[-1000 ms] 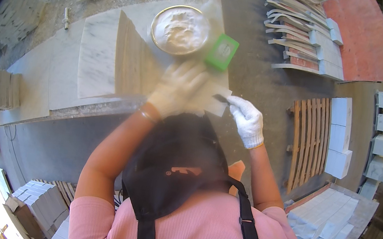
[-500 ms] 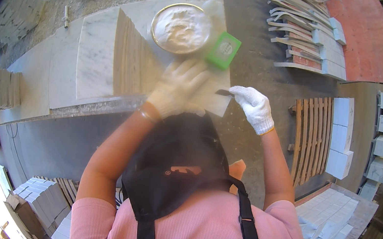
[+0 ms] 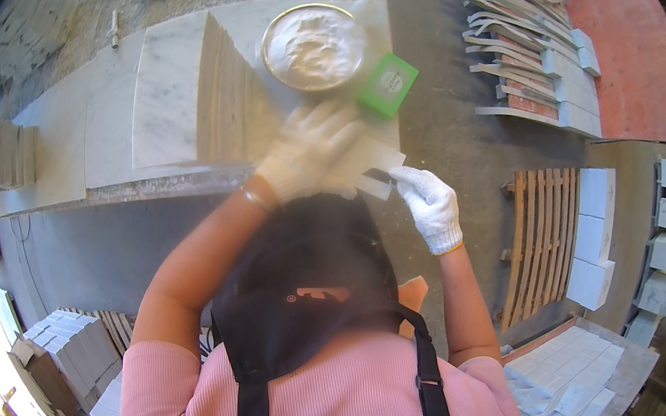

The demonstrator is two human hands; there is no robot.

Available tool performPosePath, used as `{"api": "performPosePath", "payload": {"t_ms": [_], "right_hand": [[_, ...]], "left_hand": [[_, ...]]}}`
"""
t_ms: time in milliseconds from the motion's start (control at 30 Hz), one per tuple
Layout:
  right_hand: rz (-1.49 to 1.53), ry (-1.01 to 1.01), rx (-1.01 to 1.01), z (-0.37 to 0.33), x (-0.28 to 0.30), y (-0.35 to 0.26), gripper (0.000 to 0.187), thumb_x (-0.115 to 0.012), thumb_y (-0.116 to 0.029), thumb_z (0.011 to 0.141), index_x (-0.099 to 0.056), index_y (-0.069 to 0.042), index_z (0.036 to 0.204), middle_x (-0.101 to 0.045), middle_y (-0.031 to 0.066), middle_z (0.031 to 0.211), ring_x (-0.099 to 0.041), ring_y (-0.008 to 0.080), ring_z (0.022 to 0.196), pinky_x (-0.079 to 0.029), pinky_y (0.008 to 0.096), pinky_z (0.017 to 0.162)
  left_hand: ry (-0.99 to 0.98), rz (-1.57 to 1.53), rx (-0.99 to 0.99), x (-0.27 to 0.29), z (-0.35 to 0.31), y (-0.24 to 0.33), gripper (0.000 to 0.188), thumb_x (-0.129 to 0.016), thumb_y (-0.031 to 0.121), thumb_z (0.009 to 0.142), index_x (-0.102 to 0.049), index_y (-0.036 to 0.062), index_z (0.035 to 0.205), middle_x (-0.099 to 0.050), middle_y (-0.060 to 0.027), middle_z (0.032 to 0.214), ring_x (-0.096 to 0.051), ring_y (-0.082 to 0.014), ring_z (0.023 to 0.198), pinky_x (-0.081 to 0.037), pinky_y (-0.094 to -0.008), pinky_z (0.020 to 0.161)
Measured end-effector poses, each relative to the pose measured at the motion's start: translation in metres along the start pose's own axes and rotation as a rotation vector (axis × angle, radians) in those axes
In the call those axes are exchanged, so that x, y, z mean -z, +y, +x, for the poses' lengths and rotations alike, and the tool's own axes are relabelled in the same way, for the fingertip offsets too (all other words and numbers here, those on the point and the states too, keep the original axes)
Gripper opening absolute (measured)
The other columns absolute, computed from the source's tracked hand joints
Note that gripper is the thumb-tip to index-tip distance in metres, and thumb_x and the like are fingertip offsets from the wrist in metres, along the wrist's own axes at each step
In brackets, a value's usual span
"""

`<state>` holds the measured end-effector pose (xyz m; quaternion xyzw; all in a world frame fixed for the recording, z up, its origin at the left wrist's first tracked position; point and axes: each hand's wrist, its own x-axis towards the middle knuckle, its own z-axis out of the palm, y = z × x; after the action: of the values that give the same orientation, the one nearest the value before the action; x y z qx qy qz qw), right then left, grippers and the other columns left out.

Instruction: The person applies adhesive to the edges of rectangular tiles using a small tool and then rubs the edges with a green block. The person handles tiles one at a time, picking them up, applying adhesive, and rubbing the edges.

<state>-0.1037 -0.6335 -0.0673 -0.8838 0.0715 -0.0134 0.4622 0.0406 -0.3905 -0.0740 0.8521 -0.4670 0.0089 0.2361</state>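
Pale stone fills most of what I watch from my distance. The bench [image 3: 61, 124] is topped with smooth, light sheets, and its far part looks grey and gritty. A stack of marble tiles [image 3: 168, 93] shows me a face with soft grey veining and a side of thin, tan-streaked layers. To its right sits a round tub [image 3: 263, 60] with a narrow gold-toned rim, filled with white paste [image 3: 312, 46] in thick, creamy folds. Near the tub is a squarish green box [image 3: 387, 84].

The white piece [image 3: 389, 158] lies at the bench's right end, on the wearer's side of the tub and box. It looks flat, plain and straight-edged; a haze blurs its inner part. The left hand [image 3: 312, 149], gloved in knit, spreads over that end; I cannot tell whether it grips anything. Apart from it, the right hand [image 3: 430, 210], in ribbed white knit, pinches a thin dark blade [image 3: 376, 175] between its fingertips, the blade overlapping the piece in my view.
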Motion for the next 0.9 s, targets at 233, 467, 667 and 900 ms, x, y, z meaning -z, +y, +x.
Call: {"api": "performPosePath", "payload": {"t_ms": [233,467,667,900], "right_hand": [[0.082,0.139,0.036,0.023,-0.005,0.013,0.024,-0.072,-0.001,0.097,-0.078,-0.005,0.120,-0.078,0.0094,0.117,-0.074,0.0170,0.105,-0.057,0.0312,0.096],[0.200,0.002,-0.132,-0.025,-0.003,0.012,0.027,-0.070,-0.002,0.099,-0.075,-0.006,0.124,-0.078,0.0052,0.110,-0.073,0.0126,0.093,-0.058,0.0289,0.080],[0.547,0.197,-0.330,-0.016,-0.006,0.015,0.035,-0.067,-0.002,0.101,-0.065,-0.005,0.136,-0.076,0.0053,0.108,-0.071,0.0120,0.090,-0.057,0.0281,0.076],[-0.190,0.489,0.247,-0.010,-0.036,0.021,0.027,-0.076,-0.002,0.090,-0.076,-0.011,0.116,-0.078,0.0127,0.114,-0.077,0.0282,0.100,-0.061,0.0370,0.087]], "left_hand": [[-0.001,0.014,-0.011,-0.001,0.001,-0.001,0.101,-0.088,0.061,0.062,-0.055,0.0115,0.144,-0.052,-0.0144,0.156,-0.045,-0.0383,0.145,-0.038,-0.0538,0.117],[-0.006,0.001,0.001,-0.002,0.000,0.000,0.101,-0.088,0.061,0.063,-0.055,0.0113,0.145,-0.052,-0.0141,0.156,-0.045,-0.0383,0.145,-0.038,-0.0539,0.117],[0.009,0.001,-0.012,-0.002,0.001,0.001,0.101,-0.088,0.061,0.063,-0.055,0.0108,0.144,-0.051,-0.0148,0.156,-0.044,-0.0387,0.146,-0.037,-0.0553,0.117],[0.045,0.009,0.048,-0.011,0.001,0.013,0.102,-0.088,0.062,0.062,-0.055,0.0112,0.144,-0.051,-0.0159,0.156,-0.042,-0.0408,0.146,-0.035,-0.0580,0.118]]}}
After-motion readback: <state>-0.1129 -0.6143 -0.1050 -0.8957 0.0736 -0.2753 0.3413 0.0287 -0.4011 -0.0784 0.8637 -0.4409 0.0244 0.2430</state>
